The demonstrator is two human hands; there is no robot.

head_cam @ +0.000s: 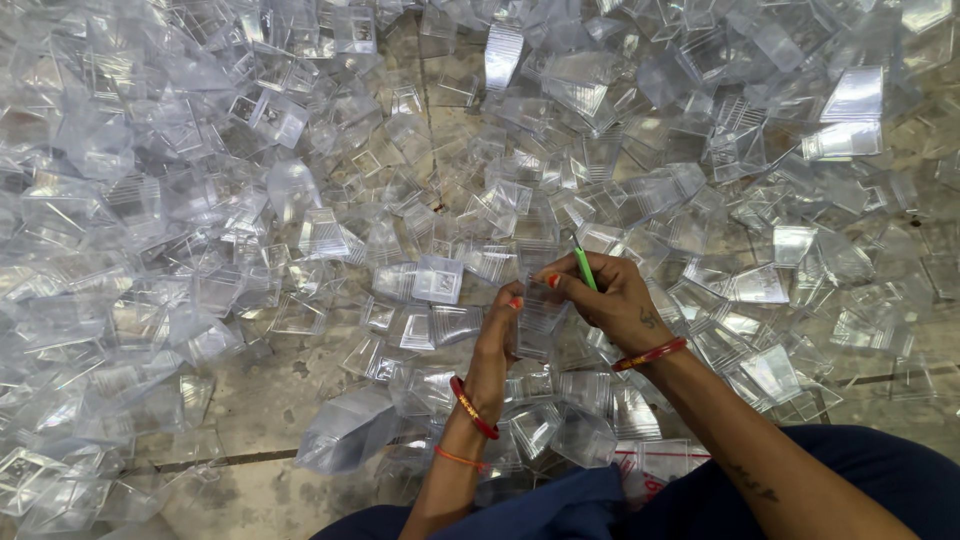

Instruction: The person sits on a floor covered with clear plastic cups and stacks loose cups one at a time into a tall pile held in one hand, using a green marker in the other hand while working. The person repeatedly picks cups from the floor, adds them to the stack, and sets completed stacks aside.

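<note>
Head view, looking down over my lap: both of my hands meet near the centre of the frame above a floor strewn with clear plastic pieces. My left hand (pixel 497 335) is closed around the left edge of a small clear plastic container (pixel 540 318), thumb and fingers pinching it, the painted thumbnail showing at its upper corner. My right hand (pixel 610 300) grips the same container from the right and, between thumb and forefinger, also holds a thin green tool (pixel 583 266) that points up and away from me; I cannot tell whether its tip touches the plastic. A red bangle (pixel 472 407) sits on my left wrist with a thinner orange thread below it, and a second red bangle (pixel 650 353) circles my right wrist. The held container lies just above the heap, near the middle of the picture and slightly right of centre. Around it, the clear plastic pieces (pixel 300 180) lie scattered and overlapping on all sides, densest toward the top and left. Patches of stone floor (pixel 260 400) show through at lower left. Dark blue fabric (pixel 560 510) covers my lap along the bottom edge, with a clear plastic bag (pixel 655 465) lying against it between my forearms.
</note>
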